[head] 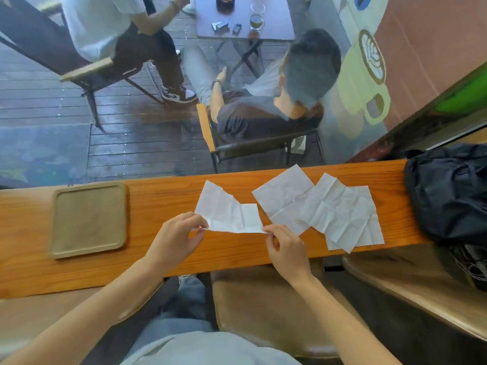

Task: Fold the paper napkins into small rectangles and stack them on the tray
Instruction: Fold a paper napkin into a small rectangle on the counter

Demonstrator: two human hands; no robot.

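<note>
Napkin (229, 214) on bench (158, 198), long axis left-right; left hand (176, 238) pinches near-left corner, right hand (284, 246) pinches near-right corner; both grips narrow; tray (56, 219) lies left, nearer left hand; unfolded napkins (321, 209) right.

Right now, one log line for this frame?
step: first fold | left hand: pinches napkin | right hand: pinches napkin | pile: unfolded, right | tray: no napkins

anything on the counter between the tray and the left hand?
No. Head view shows only bare counter between the tray and left hand.
</note>
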